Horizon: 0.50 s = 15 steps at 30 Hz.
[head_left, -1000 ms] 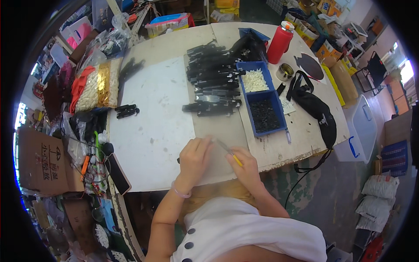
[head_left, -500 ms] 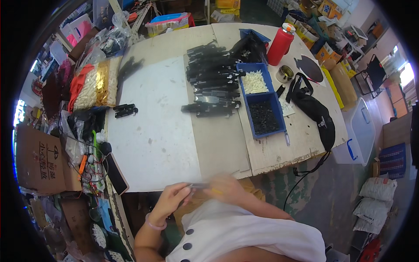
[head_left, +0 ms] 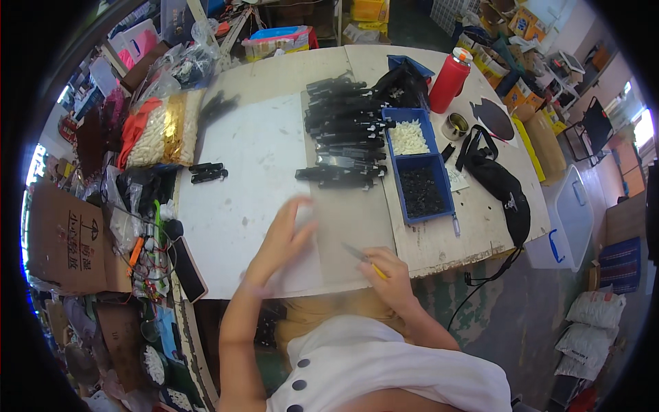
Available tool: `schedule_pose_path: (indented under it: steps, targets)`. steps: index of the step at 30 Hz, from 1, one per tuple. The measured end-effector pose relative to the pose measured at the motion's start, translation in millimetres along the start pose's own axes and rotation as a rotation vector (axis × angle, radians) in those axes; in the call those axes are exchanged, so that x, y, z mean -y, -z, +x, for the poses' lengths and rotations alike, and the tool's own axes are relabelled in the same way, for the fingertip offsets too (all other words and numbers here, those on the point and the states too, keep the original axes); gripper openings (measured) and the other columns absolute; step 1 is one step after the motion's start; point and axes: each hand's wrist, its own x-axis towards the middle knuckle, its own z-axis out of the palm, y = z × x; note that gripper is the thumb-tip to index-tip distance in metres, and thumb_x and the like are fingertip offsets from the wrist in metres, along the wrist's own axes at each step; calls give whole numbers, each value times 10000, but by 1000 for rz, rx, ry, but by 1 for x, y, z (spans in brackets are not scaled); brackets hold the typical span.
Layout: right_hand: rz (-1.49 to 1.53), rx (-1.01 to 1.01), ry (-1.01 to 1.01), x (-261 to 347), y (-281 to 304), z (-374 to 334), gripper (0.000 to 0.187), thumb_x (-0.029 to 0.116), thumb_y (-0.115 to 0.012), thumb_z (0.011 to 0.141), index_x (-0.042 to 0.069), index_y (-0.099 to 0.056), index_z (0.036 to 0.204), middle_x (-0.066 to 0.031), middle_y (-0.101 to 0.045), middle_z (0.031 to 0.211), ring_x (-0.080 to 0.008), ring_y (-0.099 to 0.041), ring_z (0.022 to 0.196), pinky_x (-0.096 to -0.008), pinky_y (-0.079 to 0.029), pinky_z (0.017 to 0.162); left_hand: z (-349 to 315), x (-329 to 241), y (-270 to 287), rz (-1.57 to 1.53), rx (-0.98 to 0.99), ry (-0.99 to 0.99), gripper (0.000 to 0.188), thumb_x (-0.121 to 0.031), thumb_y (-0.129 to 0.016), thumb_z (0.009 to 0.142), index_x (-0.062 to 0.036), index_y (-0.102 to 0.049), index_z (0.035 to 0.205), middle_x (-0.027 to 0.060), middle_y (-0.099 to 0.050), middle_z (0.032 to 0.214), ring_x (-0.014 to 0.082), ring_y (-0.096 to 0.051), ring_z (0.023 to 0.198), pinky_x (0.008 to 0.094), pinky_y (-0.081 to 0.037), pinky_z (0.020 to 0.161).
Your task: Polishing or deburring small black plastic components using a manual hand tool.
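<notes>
While the left hand [head_left: 281, 240], blurred, appears empty and spread, the right hand [head_left: 390, 279] grips, at the table's [head_left: 473, 248] near edge, 1 slim tool [head_left: 357, 254], presumably light and stiff, best held by its yellow handle [head_left: 378, 272].

Brn cardboard box [head_left: 58, 237], pic L: blk Chinese chars [head_left: 73, 232] & umbrella sign [head_left: 90, 225].

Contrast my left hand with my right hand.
The left hand is open and motion-blurred; the right hand is sharper and curled around a yellow-handled tool. The left hand extends farther over the table than the right hand. Both are bare.
</notes>
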Motion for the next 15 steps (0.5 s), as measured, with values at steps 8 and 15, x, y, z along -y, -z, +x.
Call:
schedule_pose_path:
  steps: [8, 15]
  targets:
    - [-16, -62, -61, -2, 9, -18, 129, 94, -605, 789, -34, -626, 788, -145, -623, 903, -245, -591, 836, -297, -453, 739, 75, 20, -33, 225, -70, 135, 460, -274, -616, 806, -23, -416, 1136, 220, -585, 848, 388, -551, 814, 428, -435, 706]
    - [-126, -109, -182, -23, 3, 4, 203, 161, -603, 812, -23, -619, 898, -162, -607, 978, -306, -564, 937, -360, -446, 820, -2, -4, -43, -123, -43, 211, 317, -121, -547, 821, -32, -496, 1121, 228, -596, 940, 393, -582, 860, 397, -466, 730]
